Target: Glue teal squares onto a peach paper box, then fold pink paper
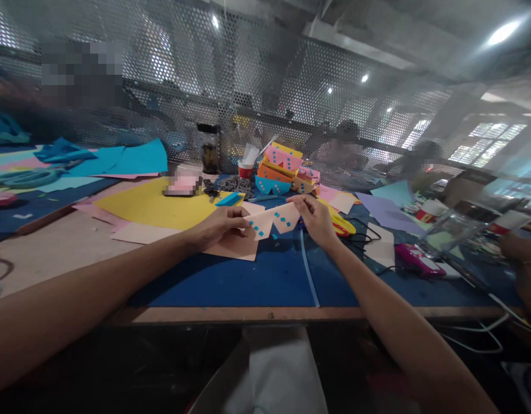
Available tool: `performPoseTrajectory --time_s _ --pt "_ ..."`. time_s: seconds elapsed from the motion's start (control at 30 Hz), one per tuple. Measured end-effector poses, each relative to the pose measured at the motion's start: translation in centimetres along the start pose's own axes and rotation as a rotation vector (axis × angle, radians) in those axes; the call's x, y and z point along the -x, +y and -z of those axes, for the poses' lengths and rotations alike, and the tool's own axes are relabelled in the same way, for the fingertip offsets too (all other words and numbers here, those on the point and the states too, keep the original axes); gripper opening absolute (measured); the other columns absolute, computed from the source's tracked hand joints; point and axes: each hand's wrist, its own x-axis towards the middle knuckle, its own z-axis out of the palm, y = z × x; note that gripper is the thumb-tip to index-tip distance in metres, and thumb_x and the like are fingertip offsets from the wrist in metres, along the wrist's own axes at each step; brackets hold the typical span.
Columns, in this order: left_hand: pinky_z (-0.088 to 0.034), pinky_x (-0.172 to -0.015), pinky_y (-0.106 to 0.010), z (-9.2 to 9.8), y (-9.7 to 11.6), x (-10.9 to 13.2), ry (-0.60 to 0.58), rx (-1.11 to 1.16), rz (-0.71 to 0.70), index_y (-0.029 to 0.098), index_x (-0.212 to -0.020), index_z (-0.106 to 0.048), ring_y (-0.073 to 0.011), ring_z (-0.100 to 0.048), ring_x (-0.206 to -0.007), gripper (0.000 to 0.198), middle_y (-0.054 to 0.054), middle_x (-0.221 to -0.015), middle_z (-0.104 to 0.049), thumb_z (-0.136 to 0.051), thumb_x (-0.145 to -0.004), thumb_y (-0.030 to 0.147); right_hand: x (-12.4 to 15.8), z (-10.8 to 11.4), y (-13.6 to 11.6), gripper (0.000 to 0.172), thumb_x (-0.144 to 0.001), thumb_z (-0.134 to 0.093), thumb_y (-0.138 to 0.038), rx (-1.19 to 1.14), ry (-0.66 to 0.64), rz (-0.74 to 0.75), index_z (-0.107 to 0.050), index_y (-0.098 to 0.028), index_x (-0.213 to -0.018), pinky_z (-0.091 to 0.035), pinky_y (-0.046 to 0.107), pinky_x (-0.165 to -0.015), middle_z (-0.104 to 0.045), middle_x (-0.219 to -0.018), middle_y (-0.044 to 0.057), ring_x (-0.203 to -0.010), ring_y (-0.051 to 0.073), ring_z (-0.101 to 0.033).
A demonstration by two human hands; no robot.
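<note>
Between both hands, a peach paper mask shape (265, 223) with a notch in its lower edge and small blue diamonds stuck on it is held up over the table. My left hand (224, 228) pinches its left end. At its upper right corner, my right hand (314, 218) grips it between thumb and fingers. Under the left hand lies a flat sheet of peach paper (239, 249). Beyond the hands stands a cluster of similar cut pieces, including a blue one (272, 185) and a pink one (283, 156), also dotted with small diamonds.
Yellow paper (149, 204) spreads at left, with blue sheets (136, 158) farther off. A dark jar (208, 148) and a red-and-white cup (246, 168) stand behind. Yellow-handled scissors (341, 221), a glue stick (309, 270) and a magenta glue gun (418, 261) lie at right. Another person's hand (518, 250) is far right.
</note>
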Motion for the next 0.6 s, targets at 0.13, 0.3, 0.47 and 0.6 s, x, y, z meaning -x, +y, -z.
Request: performPoseTrajectory --time_s 0.13,0.3,0.47,0.6 --pt "-0.052 -0.064 -0.025 -0.04 -0.03 -0.08 0.006 -0.006 0.000 0.017 -0.076 -0.069 -0.0127 -0.063 -0.066 0.017 -0.002 -0.075 -0.070 -0.081 -0.067 0.025 -0.08 0.02 0.06 0.042 -0.101 -0.053 -0.055 0.001 0.000 0.002 -0.077 -0.021 -0.103 -0.046 0.029 -0.071 -0.074 -0.092 0.005 -0.082 0.019 -0.063" --pt "-0.052 -0.064 -0.026 -0.05 -0.01 -0.06 0.019 -0.016 0.007 0.017 -0.075 -0.067 -0.0123 -0.061 -0.063 0.018 -0.001 -0.072 -0.068 -0.081 -0.069 0.027 -0.05 0.01 0.06 0.043 -0.101 -0.052 -0.056 0.012 0.003 0.002 -0.077 -0.021 -0.104 -0.048 0.030 -0.074 -0.075 -0.094 0.005 -0.085 0.020 -0.065" --pt "-0.052 -0.063 -0.025 -0.01 -0.10 -0.06 0.018 -0.011 0.019 0.017 -0.077 -0.067 -0.0121 -0.061 -0.062 0.020 -0.001 -0.071 -0.068 -0.082 -0.068 0.028 0.02 -0.02 0.02 0.041 -0.102 -0.052 -0.054 0.009 0.000 0.008 -0.077 -0.021 -0.104 -0.048 0.029 -0.075 -0.075 -0.095 0.005 -0.085 0.020 -0.065" --pt "-0.052 -0.064 -0.025 -0.10 -0.05 0.01 0.014 0.006 0.024 0.018 -0.076 -0.066 -0.0120 -0.061 -0.062 0.020 0.000 -0.070 -0.067 -0.082 -0.068 0.027 -0.01 0.00 0.08 0.042 -0.101 -0.052 -0.054 0.004 -0.003 0.004 -0.077 -0.021 -0.105 -0.047 0.030 -0.074 -0.075 -0.096 0.005 -0.086 0.020 -0.065"
